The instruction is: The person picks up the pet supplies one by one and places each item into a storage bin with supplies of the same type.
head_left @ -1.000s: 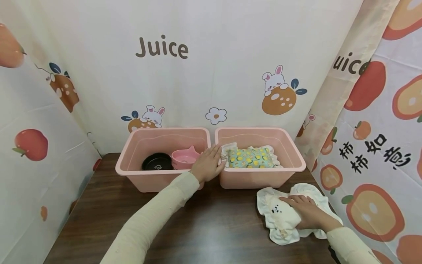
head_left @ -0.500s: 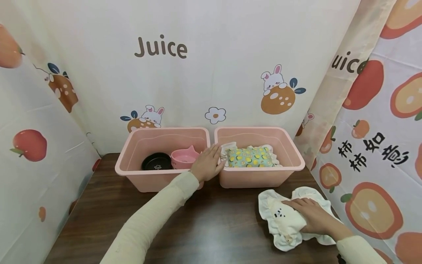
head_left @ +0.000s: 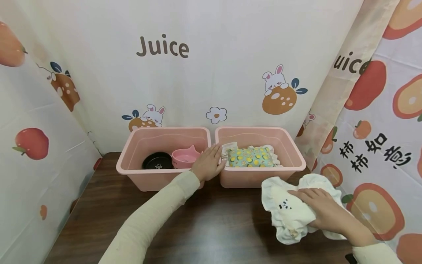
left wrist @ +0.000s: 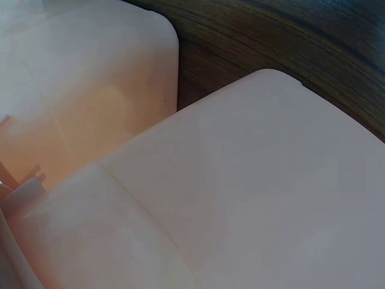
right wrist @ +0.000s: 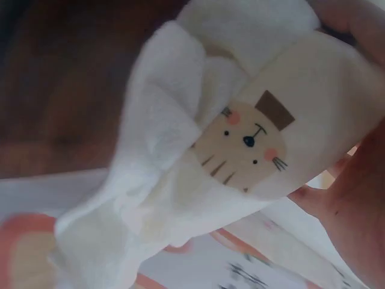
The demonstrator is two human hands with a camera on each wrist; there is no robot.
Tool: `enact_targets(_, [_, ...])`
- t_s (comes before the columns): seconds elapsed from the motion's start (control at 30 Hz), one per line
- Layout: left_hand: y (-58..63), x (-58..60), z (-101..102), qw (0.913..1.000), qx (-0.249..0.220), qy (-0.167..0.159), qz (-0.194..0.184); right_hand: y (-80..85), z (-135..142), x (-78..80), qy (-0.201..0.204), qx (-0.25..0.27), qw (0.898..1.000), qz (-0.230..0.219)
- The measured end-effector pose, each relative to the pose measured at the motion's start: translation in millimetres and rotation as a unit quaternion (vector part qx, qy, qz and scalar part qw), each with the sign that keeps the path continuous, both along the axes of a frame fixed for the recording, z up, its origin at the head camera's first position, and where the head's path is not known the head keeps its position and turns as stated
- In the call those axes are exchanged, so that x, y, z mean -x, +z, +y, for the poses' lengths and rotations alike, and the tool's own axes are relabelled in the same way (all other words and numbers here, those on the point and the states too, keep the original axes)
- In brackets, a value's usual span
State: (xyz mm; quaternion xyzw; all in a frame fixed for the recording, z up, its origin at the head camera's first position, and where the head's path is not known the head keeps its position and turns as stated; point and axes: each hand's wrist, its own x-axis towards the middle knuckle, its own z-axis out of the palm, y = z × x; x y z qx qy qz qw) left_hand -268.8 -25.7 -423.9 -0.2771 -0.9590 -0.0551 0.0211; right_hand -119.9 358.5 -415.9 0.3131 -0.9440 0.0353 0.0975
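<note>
My right hand grips a white ruffled cloth piece with small animal prints and holds it up off the table, in front of the right pink bin. Close up in the right wrist view, the cloth shows a printed cat face, with fingers and palm around its edge. My left hand rests, fingers extended, across the adjoining rims of the right bin and the left pink bin. Inside the right bin lies a lemon-print ruffled cloth piece. Pink bin walls fill the left wrist view.
The left bin contains a black bowl with a paw mark and a pink bowl with a pointed rim. Both bins stand at the back of a dark wooden table. Fruit-print curtains enclose the back and sides.
My right hand has shifted slightly right and lifted the white ruffled cloth piece from the table. The left hand and both bins have stayed in place.
</note>
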Motion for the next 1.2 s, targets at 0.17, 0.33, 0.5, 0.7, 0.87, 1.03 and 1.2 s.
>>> enact_targets(0.17, [-0.2,1.4,0,1.0000,0.005,0.000,0.000,33.2,-5,5.4,-0.002,-0.001,1.000,0.014])
enact_targets(0.33, [0.0,1.4,0,1.0000,-0.003,-0.003,0.004,60.6,-11,13.3,-0.006,0.002,1.000,0.016])
enact_targets(0.5, [0.2,0.9,0,1.0000,0.005,-0.004,0.006,87.7,-20,25.4,-0.012,0.012,1.000,0.020])
enact_targets(0.7, [1.8,0.2,0,0.9998,-0.009,-0.008,0.015,114.5,-37,47.9,-0.003,0.017,0.999,0.037])
enact_targets(0.87, [1.6,0.6,-1,0.9998,-0.007,-0.007,0.018,124.4,-56,73.4,0.014,0.018,0.999,0.039])
enact_targets(1.03, [1.6,0.3,-2,0.9998,-0.006,-0.009,0.018,124.8,-74,97.0,0.012,0.027,0.999,0.027])
enact_targets(1.2, [1.4,0.5,-2,0.9996,-0.010,-0.012,0.022,119.9,-87,121.2,-0.004,0.039,0.999,-0.003])
